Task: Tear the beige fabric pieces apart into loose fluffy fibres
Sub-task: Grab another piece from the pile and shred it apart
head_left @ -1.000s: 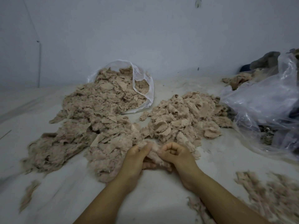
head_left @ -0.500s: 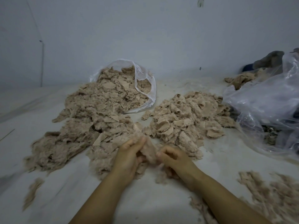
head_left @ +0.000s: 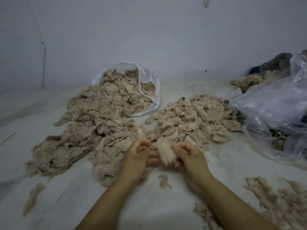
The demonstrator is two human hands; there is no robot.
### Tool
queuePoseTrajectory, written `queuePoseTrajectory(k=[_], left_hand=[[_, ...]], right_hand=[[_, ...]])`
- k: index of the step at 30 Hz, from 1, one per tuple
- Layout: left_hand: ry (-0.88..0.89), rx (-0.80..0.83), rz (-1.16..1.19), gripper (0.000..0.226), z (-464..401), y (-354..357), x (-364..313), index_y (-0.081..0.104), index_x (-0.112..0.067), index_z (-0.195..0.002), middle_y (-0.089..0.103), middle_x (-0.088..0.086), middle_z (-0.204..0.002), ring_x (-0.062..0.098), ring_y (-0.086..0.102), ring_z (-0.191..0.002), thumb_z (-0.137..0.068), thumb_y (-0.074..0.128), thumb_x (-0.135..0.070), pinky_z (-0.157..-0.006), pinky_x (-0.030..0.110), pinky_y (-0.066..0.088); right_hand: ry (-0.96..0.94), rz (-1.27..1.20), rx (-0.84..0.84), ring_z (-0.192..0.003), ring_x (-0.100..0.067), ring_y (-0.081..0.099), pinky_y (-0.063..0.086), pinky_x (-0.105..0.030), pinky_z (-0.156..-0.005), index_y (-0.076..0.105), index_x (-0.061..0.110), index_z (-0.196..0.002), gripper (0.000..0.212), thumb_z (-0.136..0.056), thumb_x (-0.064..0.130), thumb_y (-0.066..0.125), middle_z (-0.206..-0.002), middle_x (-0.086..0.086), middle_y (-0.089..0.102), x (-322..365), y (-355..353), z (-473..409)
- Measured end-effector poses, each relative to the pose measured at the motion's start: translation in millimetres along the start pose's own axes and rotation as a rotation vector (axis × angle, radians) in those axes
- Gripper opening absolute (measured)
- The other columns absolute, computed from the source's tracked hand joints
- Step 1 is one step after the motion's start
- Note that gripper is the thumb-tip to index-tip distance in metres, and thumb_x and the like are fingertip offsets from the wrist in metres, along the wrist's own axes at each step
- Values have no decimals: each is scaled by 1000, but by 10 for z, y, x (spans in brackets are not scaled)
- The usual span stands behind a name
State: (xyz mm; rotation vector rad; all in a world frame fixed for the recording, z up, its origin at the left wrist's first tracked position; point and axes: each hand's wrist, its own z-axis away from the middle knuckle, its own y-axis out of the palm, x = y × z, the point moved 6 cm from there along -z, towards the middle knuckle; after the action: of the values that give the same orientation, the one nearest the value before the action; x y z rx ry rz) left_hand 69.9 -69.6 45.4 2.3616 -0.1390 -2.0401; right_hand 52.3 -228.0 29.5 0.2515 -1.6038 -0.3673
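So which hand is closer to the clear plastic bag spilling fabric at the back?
Left. The left hand sits in front of the clear plastic bag, slightly left of its open side; the right hand is further right, in front of the separate fabric pile.

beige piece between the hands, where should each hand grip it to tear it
Pinch the beige piece at its two opposite side edges, left hand coming from the left, right hand from the right. It hangs upright between them as a thin flap, frayed at the bottom, so pulling sideways should open the weave. Blur hides the exact contact.
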Motion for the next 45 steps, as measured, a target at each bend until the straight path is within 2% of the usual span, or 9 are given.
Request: queuePoseTrajectory(k=[4,10,13,19,23,27,36,39,45], left_hand=[[363,-119,-480,36,-31,-302,-290,61,-32,-78,66,-11,-78,4,62,-75,-90,49,0,-69,17,50],[186,178,-1281,23,-148,-353,23,66,-28,-109,55,-7,-113,17,47,-112,-89,56,-24,-99,31,37],[162,142,-1082,19,-181,-344,75,69,-19,-107,58,-2,-112,15,51,-107,-92,57,-19,-86,14,37],[116,55,-700,23,-183,-341,-14,67,-22,-102,63,-12,-100,-4,55,-91,-95,49,-9,-78,7,41],[236,255,-1059,22,-124,-207,43,59,-26,-83,60,-10,-92,8,54,-89,-93,46,-11,-100,33,36],[177,55,-1227,18,-181,-345,47,48,-27,-84,50,-11,-88,13,50,-92,-96,38,-17,-109,38,14],[298,-165,-1275,28,-128,-423,-112,62,-27,-100,62,-7,-101,13,56,-106,-94,43,-8,-116,44,13],[403,124,-896,34,-48,-158,-116,57,-28,-125,58,-16,-113,2,47,-111,-92,52,-36,-106,29,31],[354,240,-1325,16,-91,-166,-1,67,-15,-94,62,3,-99,23,53,-99,-81,57,-13,-74,25,29]], right_hand=[[3,-245,-55,-92,-18,71,57,-21,-72,58,7,-109,17,-94,1,52,-94,-10,74,29,-76,-74],[-81,843,368,-55,-3,61,50,-20,-56,71,34,-76,19,-89,22,66,-69,6,70,-149,208,153],[-133,845,302,-44,-1,54,41,-14,-47,70,34,-83,3,-84,37,70,-67,2,69,-106,217,161],[-399,1316,404,-93,-9,52,42,-22,-78,63,24,-110,26,-86,34,64,-104,6,55,-163,587,111],[-319,1036,250,-69,-3,53,39,-14,-65,64,20,-72,14,-86,16,66,-71,12,58,-49,494,15],[-96,590,145,-40,-5,48,37,-15,-43,60,15,-68,23,-90,9,62,-45,7,54,3,237,-22],[90,-26,41,-39,-9,34,24,-18,-34,46,12,-69,27,-95,12,49,-53,-2,43,-118,60,7],[82,43,8,-39,-10,34,25,-19,-35,45,13,-70,29,-98,14,46,-53,-3,42,-155,27,-6],[-33,4,-180,-40,-7,29,23,-18,-36,43,17,-69,32,-100,23,45,-49,3,36,-3,-200,-64]])
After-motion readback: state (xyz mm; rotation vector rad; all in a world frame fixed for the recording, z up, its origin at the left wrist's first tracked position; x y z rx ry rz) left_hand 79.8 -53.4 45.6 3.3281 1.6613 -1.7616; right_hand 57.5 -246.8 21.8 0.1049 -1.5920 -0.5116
